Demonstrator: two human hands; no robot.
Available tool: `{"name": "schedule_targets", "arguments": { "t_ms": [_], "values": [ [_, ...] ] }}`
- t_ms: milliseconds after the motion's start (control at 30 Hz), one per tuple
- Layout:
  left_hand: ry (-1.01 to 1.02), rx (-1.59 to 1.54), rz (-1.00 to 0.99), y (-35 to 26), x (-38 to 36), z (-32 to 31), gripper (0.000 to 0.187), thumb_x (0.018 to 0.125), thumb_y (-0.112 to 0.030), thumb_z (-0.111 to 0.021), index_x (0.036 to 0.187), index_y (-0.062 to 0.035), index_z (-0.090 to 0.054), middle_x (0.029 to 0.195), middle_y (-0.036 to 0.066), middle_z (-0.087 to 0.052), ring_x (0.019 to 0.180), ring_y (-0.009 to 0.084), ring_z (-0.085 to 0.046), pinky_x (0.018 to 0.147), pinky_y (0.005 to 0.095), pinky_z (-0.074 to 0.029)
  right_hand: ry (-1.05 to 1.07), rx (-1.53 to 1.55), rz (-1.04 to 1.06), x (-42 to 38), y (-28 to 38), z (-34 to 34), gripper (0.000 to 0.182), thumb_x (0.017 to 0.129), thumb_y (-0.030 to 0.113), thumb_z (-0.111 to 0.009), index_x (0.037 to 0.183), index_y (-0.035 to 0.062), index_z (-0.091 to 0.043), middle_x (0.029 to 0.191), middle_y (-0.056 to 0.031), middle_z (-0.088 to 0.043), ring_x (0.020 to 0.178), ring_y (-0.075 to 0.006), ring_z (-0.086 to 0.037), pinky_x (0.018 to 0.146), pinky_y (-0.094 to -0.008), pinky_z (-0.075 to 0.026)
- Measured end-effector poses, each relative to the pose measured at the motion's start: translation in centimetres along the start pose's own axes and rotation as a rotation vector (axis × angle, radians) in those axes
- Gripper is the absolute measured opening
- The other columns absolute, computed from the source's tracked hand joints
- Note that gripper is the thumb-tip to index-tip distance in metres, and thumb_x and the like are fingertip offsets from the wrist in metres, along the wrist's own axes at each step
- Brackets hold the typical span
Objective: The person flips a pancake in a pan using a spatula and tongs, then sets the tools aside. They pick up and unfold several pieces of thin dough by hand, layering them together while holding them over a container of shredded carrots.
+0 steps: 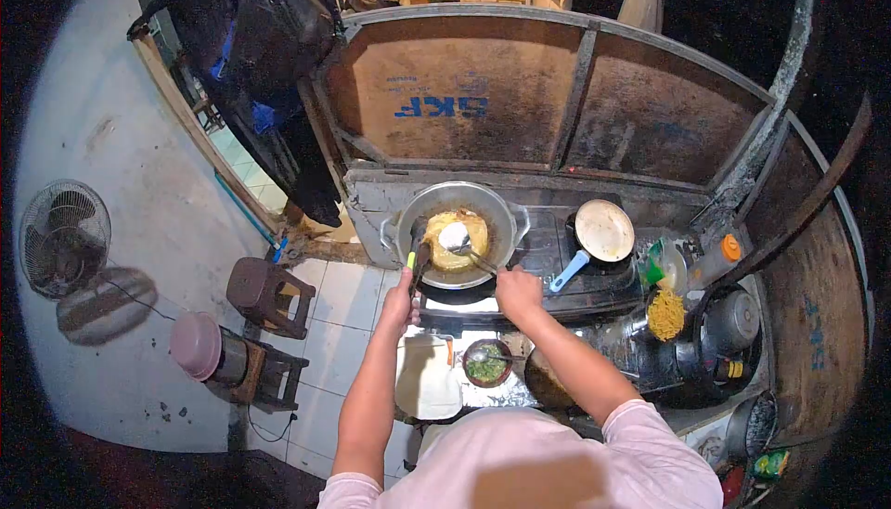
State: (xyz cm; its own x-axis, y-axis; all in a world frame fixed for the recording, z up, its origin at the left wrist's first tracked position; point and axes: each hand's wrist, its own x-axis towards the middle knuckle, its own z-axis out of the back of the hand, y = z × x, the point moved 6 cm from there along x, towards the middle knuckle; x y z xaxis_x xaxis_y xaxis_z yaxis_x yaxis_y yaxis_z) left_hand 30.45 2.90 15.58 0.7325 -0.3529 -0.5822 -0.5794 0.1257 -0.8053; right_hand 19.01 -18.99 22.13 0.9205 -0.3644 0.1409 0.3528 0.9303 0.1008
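A large metal wok [408, 215] with two side handles sits on the stove, holding a round yellow food [450, 261]. My left hand [397, 308] is closed on the green handle of a dark spatula [413, 258], whose blade is at the wok's left side. Closed round the handle of a metal ladle [457, 236], my right hand [518, 293] is beside the wok's lower right rim. The ladle's round bowl rests on or just over the food. Just below the wok stand a white tray [429, 388] and a small bowl of chopped greens [485, 370].
Right of the wok lies a small pan [604, 231] with a blue handle. Further right are yellow noodles [666, 314], an orange-capped container [719, 258] and a pot [733, 322]. Stools [269, 296] and a fan [65, 240] stand left. A wooden panel [445, 91] rises behind.
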Motion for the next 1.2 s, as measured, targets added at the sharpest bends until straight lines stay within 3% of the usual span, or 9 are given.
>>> {"name": "schedule_targets", "arguments": {
  "t_ms": [300, 400, 433, 533, 767, 833, 900, 967, 1200],
  "values": [
    [0.016, -0.002, -0.025, 0.1, -0.4, -1.1, 0.061, 0.088, -0.068, -0.045, 0.076, -0.0088, -0.046, 0.054, -0.001, -0.039, 0.038, 0.0113, -0.035, 0.036, 0.0277, -0.03, -0.233, 0.155, -0.062, -1.4, -2.2, 2.4, 0.022, 0.079, 0.008, -0.053, 0.097, 0.0073, -0.065, 0.084, -0.0141, -0.062, 0.077, -0.0321, -0.064, 0.065, -0.0431, -0.052],
    [0.016, -0.009, -0.036, 0.4, -0.2, -1.6, 0.061, 0.087, -0.07, -0.045, 0.076, -0.0097, -0.046, 0.053, -0.002, -0.038, 0.038, 0.0108, -0.035, 0.035, 0.0271, -0.03, -0.249, 0.238, -0.068, -2.6, -3.0, 2.5, 0.035, 0.078, 0.004, -0.052, 0.11, 0.0074, -0.065, 0.085, -0.0135, -0.062, 0.084, -0.0323, -0.062, 0.072, -0.0418, -0.05],
    [0.021, 0.009, -0.062, 0.6, 0.1, -1.7, 0.062, 0.087, -0.07, -0.046, 0.077, -0.0089, -0.048, 0.054, -0.002, -0.038, 0.039, 0.0106, -0.035, 0.035, 0.0267, -0.03, -0.271, 0.239, -0.02, -2.8, -3.7, 1.3, 0.025, 0.081, 0.008, -0.053, 0.104, 0.005, -0.063, 0.085, -0.0143, -0.06, 0.083, -0.032, -0.063, 0.068, -0.0435, -0.052],
    [-0.018, 0.0, -0.046, 1.0, 0.5, -2.2, 0.062, 0.087, -0.069, -0.046, 0.079, -0.008, -0.051, 0.054, -0.003, -0.038, 0.04, 0.0098, -0.035, 0.036, 0.0257, -0.03, -0.289, 0.275, -0.058, -3.9, -5.2, 0.4, 0.027, 0.08, 0.007, -0.053, 0.106, 0.0065, -0.063, 0.089, -0.0143, -0.061, 0.085, -0.0319, -0.063, 0.069, -0.044, -0.052],
    [0.026, 0.083, -0.06, 1.6, -1.1, -4.0, 0.061, 0.086, -0.07, -0.047, 0.078, -0.0098, -0.051, 0.055, -0.002, -0.041, 0.04, 0.0098, -0.037, 0.036, 0.0253, -0.031, -0.327, 0.563, -0.415, -7.3, -14.0, -0.6, 0.026, 0.091, 0.012, -0.048, 0.113, 0.0093, -0.061, 0.098, -0.0184, -0.062, 0.086, -0.0391, -0.06, 0.077, -0.0487, -0.049],
    [0.026, 0.091, -0.064, 2.3, -0.9, -4.0, 0.06, 0.087, -0.069, -0.047, 0.078, -0.01, -0.051, 0.055, -0.001, -0.043, 0.04, 0.0098, -0.037, 0.036, 0.0253, -0.031, -0.588, 0.531, -0.487, -8.5, -18.1, -1.3, 0.031, 0.089, 0.008, -0.049, 0.118, 0.0097, -0.058, 0.1, -0.02, -0.06, 0.092, -0.0397, -0.058, 0.082, -0.0486, -0.046],
    [0.023, 0.067, -0.066, 2.9, -1.2, -3.5, 0.06, 0.087, -0.069, -0.046, 0.079, -0.0092, -0.051, 0.056, -0.001, -0.044, 0.04, 0.0097, -0.037, 0.036, 0.0253, -0.03, -0.606, 0.591, -0.661, -9.3, -22.7, -4.7, 0.035, 0.086, 0.005, -0.049, 0.121, 0.0096, -0.056, 0.101, -0.0208, -0.06, 0.096, -0.0394, -0.056, 0.086, -0.0482, -0.045],
    [-0.024, 0.037, -0.066, 3.5, -1.0, -3.1, 0.06, 0.087, -0.069, -0.046, 0.08, -0.0091, -0.05, 0.055, -0.002, -0.043, 0.039, 0.0093, -0.036, 0.035, 0.0254, -0.029, -0.508, 0.42, -0.692, -9.2, -26.5, -8.0, 0.037, 0.085, 0.005, -0.05, 0.12, 0.0083, -0.057, 0.099, -0.021, -0.061, 0.095, -0.0394, -0.058, 0.085, -0.0481, -0.045],
    [-0.024, 0.065, -0.01, 3.5, -1.6, -3.5, 0.06, 0.087, -0.068, -0.048, 0.076, -0.0095, -0.048, 0.054, -0.002, -0.04, 0.038, 0.0098, -0.033, 0.036, 0.0259, -0.028, -0.352, 0.54, -0.924, -8.3, -29.1, -10.6, 0.042, 0.08, 0.009, -0.054, 0.12, -0.002, -0.057, 0.095, -0.0266, -0.065, 0.094, -0.0415, -0.061, 0.087, -0.0463, -0.047]
  ]
}}
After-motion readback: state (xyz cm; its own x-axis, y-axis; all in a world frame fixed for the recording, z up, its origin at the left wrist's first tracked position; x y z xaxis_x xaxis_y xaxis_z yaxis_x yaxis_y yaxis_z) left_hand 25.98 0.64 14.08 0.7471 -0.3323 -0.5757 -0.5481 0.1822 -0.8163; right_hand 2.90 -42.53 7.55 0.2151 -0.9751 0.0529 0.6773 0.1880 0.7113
